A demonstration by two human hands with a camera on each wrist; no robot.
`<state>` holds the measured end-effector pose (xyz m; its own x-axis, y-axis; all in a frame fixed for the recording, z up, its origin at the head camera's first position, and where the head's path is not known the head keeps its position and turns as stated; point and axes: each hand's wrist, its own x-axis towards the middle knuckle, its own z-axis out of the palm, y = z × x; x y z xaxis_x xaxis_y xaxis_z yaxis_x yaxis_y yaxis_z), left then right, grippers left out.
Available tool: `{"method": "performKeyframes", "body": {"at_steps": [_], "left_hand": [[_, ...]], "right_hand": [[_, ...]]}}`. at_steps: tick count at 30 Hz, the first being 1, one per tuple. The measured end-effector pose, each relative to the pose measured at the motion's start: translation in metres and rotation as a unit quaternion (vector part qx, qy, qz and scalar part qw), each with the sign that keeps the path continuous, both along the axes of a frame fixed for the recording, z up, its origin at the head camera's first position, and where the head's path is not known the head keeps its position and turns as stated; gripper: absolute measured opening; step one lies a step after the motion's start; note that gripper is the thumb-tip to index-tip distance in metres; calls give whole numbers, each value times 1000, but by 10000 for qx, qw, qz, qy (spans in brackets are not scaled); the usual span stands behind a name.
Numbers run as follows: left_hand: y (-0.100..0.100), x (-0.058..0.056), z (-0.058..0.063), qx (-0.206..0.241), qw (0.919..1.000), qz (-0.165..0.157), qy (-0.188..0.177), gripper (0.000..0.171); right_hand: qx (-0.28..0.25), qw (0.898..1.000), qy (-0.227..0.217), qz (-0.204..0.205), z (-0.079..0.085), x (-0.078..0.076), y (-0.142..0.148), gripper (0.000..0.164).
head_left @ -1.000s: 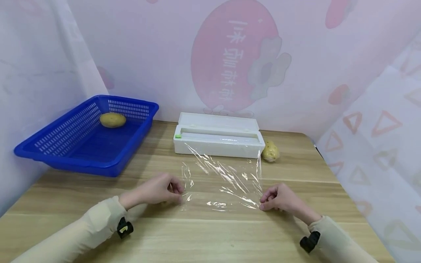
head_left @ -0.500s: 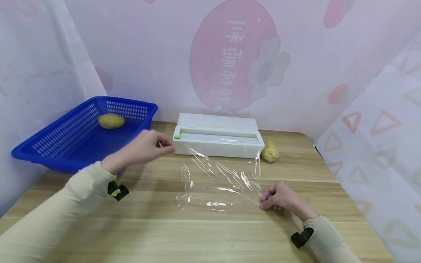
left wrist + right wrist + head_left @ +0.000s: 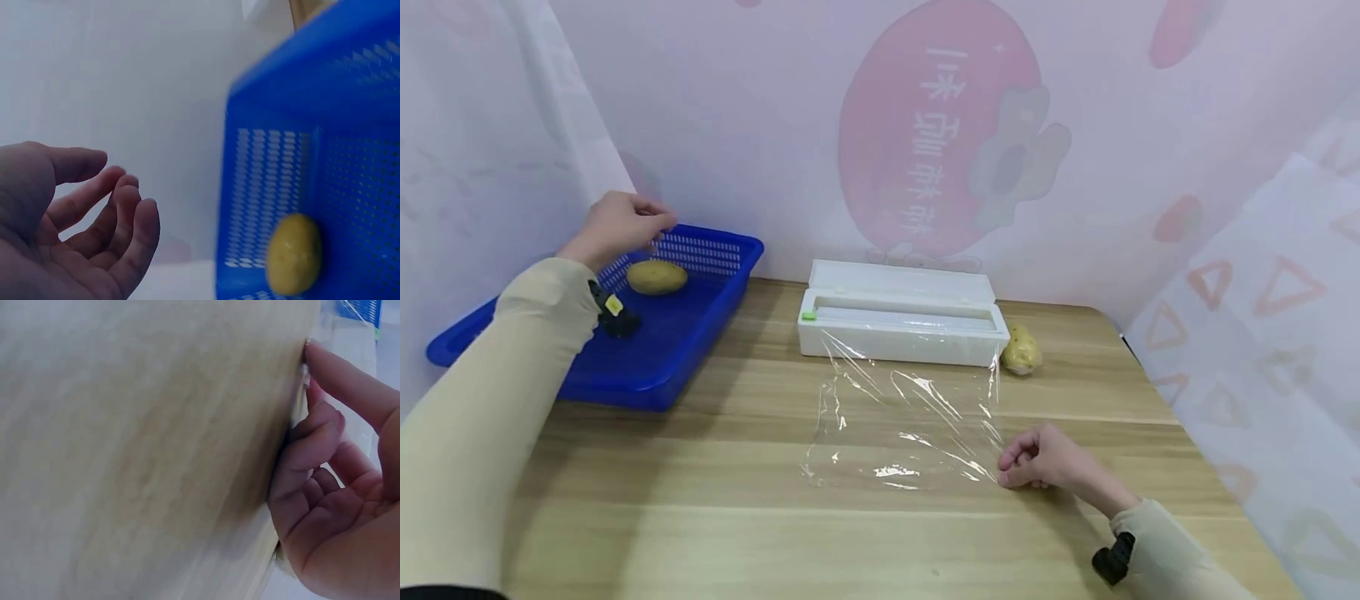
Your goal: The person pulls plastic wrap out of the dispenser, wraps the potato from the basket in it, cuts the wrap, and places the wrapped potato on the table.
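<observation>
My left hand [image 3: 621, 223] hovers above the blue basket [image 3: 647, 396], its fingers loosely curled and nothing between them in the left wrist view. Inside that basket lies a bare potato [image 3: 657, 277], just below the hand. A sheet of cling film [image 3: 880, 442] stretches over the table from the white dispenser box [image 3: 902, 346], whose lid stands raised. With thumb and forefinger, my right hand [image 3: 1048, 462] pinches the film's near right corner. In the right wrist view its other fingers are curled beneath.
At the dispenser's right end sits a film-wrapped potato [image 3: 1021, 350]. A green slider [image 3: 808, 316] shows at the box's left end. The wooden table [image 3: 760, 550] meets printed curtains [image 3: 760, 125] at the back and sides.
My left hand has let go of the film's left corner and moved up and left to above the basket. The right hand keeps its pinch in nearly the same place.
</observation>
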<state>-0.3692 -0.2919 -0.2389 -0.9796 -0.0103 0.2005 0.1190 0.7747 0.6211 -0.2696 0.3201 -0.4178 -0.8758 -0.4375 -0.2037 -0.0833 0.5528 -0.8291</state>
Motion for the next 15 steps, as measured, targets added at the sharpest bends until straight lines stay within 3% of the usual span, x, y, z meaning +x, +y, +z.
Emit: {"method": "performKeyframes", "body": {"at_steps": [5, 8, 15], "left_hand": [[-30, -20, -31, 755, 9958, 139, -502, 68], [-45, -26, -51, 1185, 9902, 130, -730, 75], [-71, -29, -85, 949, 9907, -13, -974, 83]], "right_hand": [[-107, 9999, -35, 48, 0, 11, 7, 21], [-185, 9998, -63, 91, -1, 20, 10, 21], [-247, 9995, 1, 200, -6, 37, 19, 23]]}}
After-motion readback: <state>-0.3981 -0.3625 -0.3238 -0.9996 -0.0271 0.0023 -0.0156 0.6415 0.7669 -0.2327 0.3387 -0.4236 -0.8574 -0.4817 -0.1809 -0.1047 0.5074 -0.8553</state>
